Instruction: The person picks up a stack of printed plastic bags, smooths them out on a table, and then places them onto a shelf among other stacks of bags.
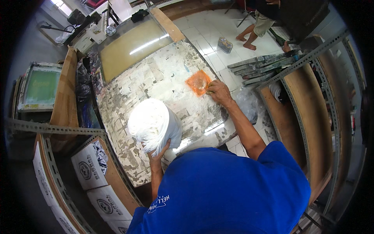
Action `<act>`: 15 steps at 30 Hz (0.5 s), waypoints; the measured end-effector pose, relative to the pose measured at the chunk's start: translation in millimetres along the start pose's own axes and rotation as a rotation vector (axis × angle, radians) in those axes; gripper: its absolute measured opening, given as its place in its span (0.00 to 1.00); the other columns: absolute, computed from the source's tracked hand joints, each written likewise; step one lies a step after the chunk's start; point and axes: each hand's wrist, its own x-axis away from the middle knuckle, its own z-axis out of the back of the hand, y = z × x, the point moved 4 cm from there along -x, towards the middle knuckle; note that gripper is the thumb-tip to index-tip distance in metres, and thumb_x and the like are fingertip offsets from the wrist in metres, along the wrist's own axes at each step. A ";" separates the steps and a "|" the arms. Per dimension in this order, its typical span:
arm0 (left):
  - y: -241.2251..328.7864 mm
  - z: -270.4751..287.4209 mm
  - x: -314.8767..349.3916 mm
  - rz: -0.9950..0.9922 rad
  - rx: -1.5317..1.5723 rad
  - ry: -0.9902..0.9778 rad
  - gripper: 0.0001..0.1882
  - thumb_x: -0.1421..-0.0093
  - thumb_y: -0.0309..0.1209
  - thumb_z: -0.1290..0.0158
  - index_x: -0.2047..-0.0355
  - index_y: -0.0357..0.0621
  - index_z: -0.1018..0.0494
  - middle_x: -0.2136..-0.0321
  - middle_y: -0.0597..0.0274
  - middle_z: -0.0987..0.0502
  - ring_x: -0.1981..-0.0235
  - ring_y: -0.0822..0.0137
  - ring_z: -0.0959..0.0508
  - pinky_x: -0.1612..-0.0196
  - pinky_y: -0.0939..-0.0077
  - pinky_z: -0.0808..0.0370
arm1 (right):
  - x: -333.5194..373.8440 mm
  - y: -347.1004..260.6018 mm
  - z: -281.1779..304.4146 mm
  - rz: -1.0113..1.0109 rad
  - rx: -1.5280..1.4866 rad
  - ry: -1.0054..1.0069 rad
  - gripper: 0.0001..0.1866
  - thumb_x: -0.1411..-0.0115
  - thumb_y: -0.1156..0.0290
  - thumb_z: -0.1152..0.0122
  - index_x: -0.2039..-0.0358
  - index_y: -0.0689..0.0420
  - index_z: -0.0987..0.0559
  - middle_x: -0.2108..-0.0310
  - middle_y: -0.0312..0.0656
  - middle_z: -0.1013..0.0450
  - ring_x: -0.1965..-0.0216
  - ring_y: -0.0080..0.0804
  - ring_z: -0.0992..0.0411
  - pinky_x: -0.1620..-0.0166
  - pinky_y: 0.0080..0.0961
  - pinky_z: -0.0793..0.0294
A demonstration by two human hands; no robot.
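Observation:
A thick, curled bundle of thin white sheets [150, 117] stands on the near left part of a worn, paint-spattered table [136, 160]. My left hand [159, 151] grips its near lower edge, with the fingers partly hidden under the folds. Farther off to the right lies a small orange square sheet [199, 83] with a pale, see-through patch in its middle. At the right-hand edge of that square, the bent fingers of my right hand [219, 93] are pinched together on it.
A framed yellowish screen [132, 48] lies across the table's far end. Metal-framed shelves [311, 101] stand at right; white printed boxes [89, 167] fill a rack at left. Long dark-stained bars [265, 66] are stacked beyond the table. Another person's bare legs [251, 37] show at the back.

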 end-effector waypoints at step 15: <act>-5.0 -1.1 -6.1 0.212 0.100 0.014 0.25 0.58 0.34 0.27 0.60 0.38 0.21 0.62 0.57 0.18 0.58 0.54 0.20 0.43 0.57 0.34 | -12.4 2.8 -21.7 -0.141 -0.023 -0.123 0.10 0.45 0.63 0.39 0.67 0.54 0.17 0.67 0.43 0.22 0.61 0.46 0.26 0.56 0.40 0.26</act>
